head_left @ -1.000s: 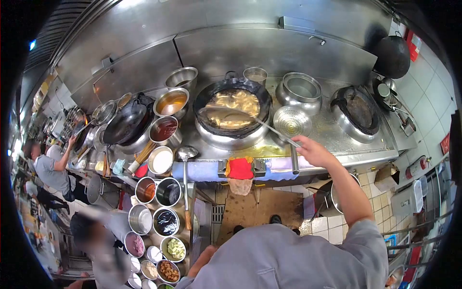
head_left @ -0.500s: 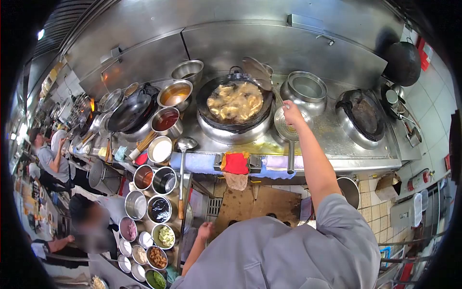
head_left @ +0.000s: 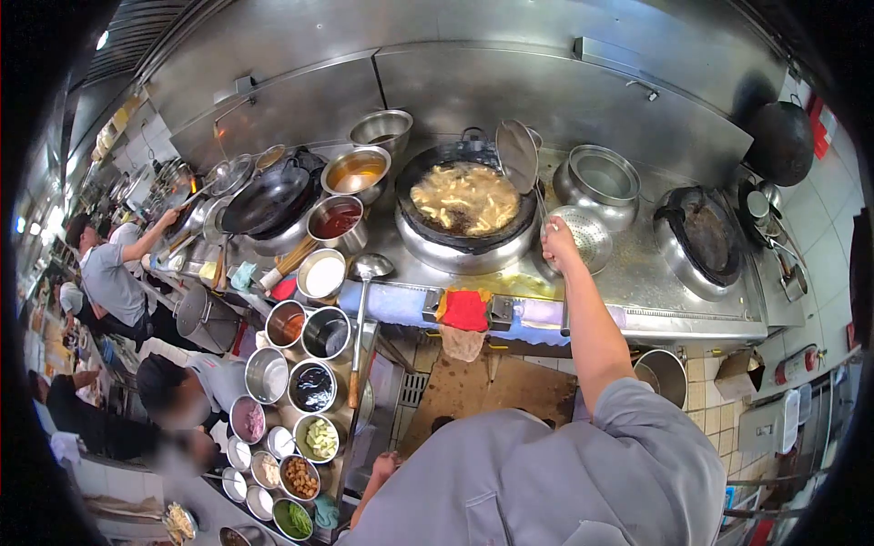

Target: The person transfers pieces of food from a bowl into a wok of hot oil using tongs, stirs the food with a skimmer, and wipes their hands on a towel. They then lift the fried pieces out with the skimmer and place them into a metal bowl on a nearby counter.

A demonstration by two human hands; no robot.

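Observation:
My right hand (head_left: 558, 244) is closed around the long handle of a mesh skimmer (head_left: 518, 156). The skimmer's round head stands nearly upright by the right rear rim of a black wok (head_left: 407, 211). Pale strips of food (head_left: 462, 198) bubble in the wok's oil. Just beside that hand, a perforated ladle (head_left: 592, 238) lies on the stove. My left hand (head_left: 386, 466) hangs low by my body with its fingers curled, small in view, and nothing shows in it.
Left of the wok stand pots of orange liquid (head_left: 357, 173) and red sauce (head_left: 337, 225). A metal ladle (head_left: 361, 309) lies by several ingredient pots. A lidded pot (head_left: 596, 187) and another wok (head_left: 699, 238) are on the right. Co-workers (head_left: 118, 273) stand at left.
The view has swung slightly left, so things appear farther right. The skimmer head has turned more upright at the wok's right rim, with my right hand still holding its handle.

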